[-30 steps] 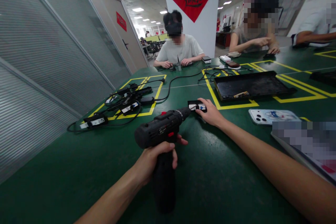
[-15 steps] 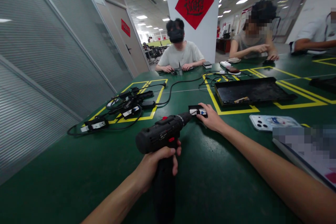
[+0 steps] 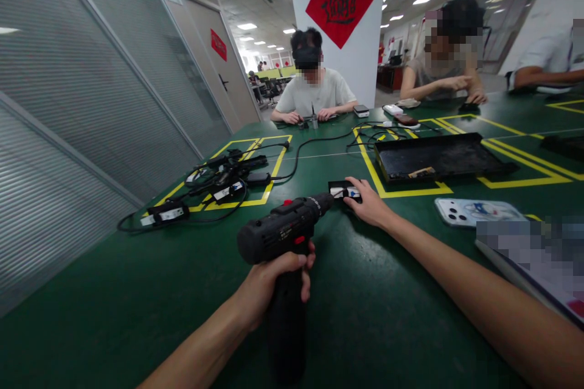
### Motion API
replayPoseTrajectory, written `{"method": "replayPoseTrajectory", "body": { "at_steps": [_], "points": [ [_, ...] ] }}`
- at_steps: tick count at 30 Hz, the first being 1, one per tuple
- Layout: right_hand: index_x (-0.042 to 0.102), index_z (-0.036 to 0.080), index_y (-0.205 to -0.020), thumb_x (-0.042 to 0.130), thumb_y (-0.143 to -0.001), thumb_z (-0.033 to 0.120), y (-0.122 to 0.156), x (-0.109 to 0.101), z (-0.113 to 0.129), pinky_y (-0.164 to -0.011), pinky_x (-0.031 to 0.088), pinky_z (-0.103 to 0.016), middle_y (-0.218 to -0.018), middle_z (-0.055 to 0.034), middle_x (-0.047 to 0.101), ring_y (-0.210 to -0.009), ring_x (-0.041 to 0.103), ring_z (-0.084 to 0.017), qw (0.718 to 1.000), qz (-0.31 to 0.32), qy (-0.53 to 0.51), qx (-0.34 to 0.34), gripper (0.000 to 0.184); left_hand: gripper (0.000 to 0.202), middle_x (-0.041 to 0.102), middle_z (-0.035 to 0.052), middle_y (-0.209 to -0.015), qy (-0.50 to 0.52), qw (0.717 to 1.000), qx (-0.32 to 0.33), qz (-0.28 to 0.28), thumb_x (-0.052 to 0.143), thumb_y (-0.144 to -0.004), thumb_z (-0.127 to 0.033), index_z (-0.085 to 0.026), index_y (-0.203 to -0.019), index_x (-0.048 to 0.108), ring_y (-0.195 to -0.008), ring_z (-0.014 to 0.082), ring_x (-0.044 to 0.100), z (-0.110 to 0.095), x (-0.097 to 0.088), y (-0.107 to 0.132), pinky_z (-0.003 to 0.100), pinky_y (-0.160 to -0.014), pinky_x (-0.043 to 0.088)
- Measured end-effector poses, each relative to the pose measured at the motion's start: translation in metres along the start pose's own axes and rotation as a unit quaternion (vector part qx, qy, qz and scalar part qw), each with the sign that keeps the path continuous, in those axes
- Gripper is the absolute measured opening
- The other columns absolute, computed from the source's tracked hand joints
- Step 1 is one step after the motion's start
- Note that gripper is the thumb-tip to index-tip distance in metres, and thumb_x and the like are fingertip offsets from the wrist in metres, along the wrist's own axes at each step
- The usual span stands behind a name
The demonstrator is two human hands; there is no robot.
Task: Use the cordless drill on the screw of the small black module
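My left hand [image 3: 278, 279] is wrapped round the grip of a black cordless drill [image 3: 274, 228] with red buttons. The drill's chuck points away from me and to the right, at a small black block with a white label [image 3: 338, 191]. Around the right side of that block, my right hand [image 3: 367, 203] is closed, holding it on the green table [image 3: 356, 304]. Whether the drill bit touches the block I cannot tell, and the block's far side is hidden by my fingers.
Black adapters with tangled cables [image 3: 228, 176] lie inside yellow tape at the left. A black tray [image 3: 442, 158] is at the right, with a phone [image 3: 479, 211] and a partly blurred flat object [image 3: 524, 267] nearer me. Across the table sit co-workers, one in a light shirt [image 3: 326, 88].
The view has shifted very slightly. Both my hands keep their holds on the drill and the block, with no clear movement between them.
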State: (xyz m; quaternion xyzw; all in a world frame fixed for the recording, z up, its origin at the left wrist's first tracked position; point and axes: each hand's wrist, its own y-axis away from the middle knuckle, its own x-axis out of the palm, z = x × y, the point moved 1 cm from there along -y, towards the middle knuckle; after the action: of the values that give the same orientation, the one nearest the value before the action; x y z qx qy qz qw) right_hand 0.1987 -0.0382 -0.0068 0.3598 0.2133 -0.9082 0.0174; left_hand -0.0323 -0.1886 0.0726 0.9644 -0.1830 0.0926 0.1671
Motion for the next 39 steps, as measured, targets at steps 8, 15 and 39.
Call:
{"method": "replayPoseTrajectory", "body": {
  "at_steps": [8, 15, 39],
  "points": [
    [0.039, 0.027, -0.134, 0.054, -0.083, 0.032, 0.0, 0.0011, -0.0015, -0.093, 0.044, -0.038, -0.117, -0.0079, 0.045, -0.102, 0.055, -0.022, 1.0, -0.007, 0.007, -0.002, 0.054, 0.022, 0.056, 0.0016, -0.082, 0.003, 1.0, 0.001, -0.007, 0.053, -0.079, -0.024, -0.015, -0.098, 0.054, -0.05, 0.0108, 0.056, 0.0008, -0.0003, -0.0001, 0.028, -0.055, 0.044],
    [0.039, 0.027, -0.134, 0.055, -0.082, 0.033, -0.0006, 0.0024, -0.0027, -0.093, 0.044, -0.038, -0.118, -0.0078, 0.045, -0.102, 0.055, -0.021, 1.0, -0.005, 0.005, -0.002, 0.054, 0.022, 0.057, 0.0026, -0.078, -0.005, 1.0, -0.002, -0.017, 0.054, -0.078, -0.025, -0.014, -0.097, 0.055, -0.051, 0.0118, 0.056, 0.0023, -0.0012, -0.0002, 0.028, -0.057, 0.045],
    [0.045, 0.026, -0.128, 0.059, -0.078, 0.027, -0.0052, -0.0003, -0.0023, -0.096, 0.043, -0.038, -0.118, -0.0075, 0.05, -0.108, 0.054, -0.023, 1.0, -0.021, -0.003, -0.008, 0.051, 0.019, 0.056, 0.0018, -0.08, -0.007, 1.0, 0.001, -0.009, 0.051, -0.081, -0.024, -0.014, -0.097, 0.055, -0.051, 0.0107, 0.056, 0.0032, 0.0, -0.0013, 0.027, -0.056, 0.044]
  ]
}}
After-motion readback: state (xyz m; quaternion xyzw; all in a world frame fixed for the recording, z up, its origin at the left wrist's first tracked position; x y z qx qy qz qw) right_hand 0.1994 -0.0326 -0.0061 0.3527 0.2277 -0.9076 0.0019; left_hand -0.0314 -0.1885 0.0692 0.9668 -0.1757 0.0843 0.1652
